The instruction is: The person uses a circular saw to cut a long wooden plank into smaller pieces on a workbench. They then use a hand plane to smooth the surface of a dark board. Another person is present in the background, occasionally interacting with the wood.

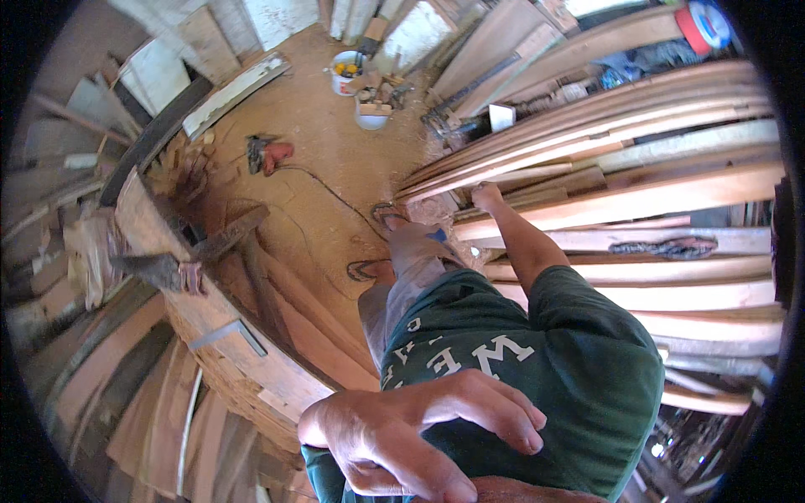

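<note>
My left hand (pixel 419 423) is raised close in front of my chest, large in view. Its fingers are apart and bent, with nothing between them. On the right, my right arm reaches out over the stacked boards (pixel 587 197). My right hand (pixel 486 197) is closed at the end of it, beside the board ends. Whatever it may hold is too small to make out. Below my chest show my green shirt (pixel 520 394) with white letters, my grey trousers (pixel 411 260) and my sandalled feet.
A red power tool (pixel 270 156) lies on the dusty floor, its cord running toward my feet. Two white buckets (pixel 371 117) with tools and wood pieces stand ahead. On the left is a wooden bench (pixel 277 377) bearing a metal square (pixel 226 334). Planks line both sides.
</note>
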Tool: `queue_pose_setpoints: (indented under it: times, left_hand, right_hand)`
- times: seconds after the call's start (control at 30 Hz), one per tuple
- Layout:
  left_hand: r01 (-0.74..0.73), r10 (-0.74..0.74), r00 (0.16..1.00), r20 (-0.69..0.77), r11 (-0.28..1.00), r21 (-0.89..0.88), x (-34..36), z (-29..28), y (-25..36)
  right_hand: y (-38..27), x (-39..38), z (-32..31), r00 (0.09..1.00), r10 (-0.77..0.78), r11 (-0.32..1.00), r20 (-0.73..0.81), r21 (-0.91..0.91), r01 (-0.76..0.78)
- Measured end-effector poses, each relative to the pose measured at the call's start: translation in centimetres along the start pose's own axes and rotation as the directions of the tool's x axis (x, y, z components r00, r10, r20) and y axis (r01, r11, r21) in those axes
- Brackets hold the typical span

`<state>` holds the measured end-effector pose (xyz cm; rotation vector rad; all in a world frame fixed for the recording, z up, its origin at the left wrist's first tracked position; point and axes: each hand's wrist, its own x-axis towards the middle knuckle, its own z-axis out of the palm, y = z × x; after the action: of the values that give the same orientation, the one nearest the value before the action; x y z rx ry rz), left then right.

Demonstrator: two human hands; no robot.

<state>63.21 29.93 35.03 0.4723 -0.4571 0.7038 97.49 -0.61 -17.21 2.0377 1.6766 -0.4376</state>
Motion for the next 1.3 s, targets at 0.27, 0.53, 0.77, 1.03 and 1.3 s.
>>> queue_pose_setpoints:
  times: [0.27,0.53,0.77,1.03,1.3]
  left_hand:
    - [0.296,-0.295,0.954,0.047,0.914,-0.276,0.9,0.7,-1.2]
    - [0.549,-0.523,0.833,0.180,0.821,-0.158,0.0,1.8,-1.0]
    - [0.631,-0.625,0.661,0.416,0.762,0.143,1.0,-0.1,1.3]
    - [0.518,-0.398,0.565,-0.722,-0.511,0.686,-11.5,-28.9,5.4]
    - [0.791,-0.161,-0.464,-0.871,-0.518,-0.326,-32.2,-35.6,12.8]
  right_hand:
    - [-14.7,-10.5,7.5,0.658,0.551,0.239,0.513,0.658,-0.714]
    - [-28.7,-14.5,8.5,0.404,0.526,-0.231,0.748,0.583,-0.779]
    - [-25.9,-12.1,16.3,0.545,0.490,-0.255,0.680,0.710,-0.657]
    - [-5.9,-9.5,9.2,0.164,0.874,-0.283,0.458,0.752,-0.596]
    - [15.6,-17.3,12.9,0.109,0.944,0.030,0.312,0.251,-0.968]
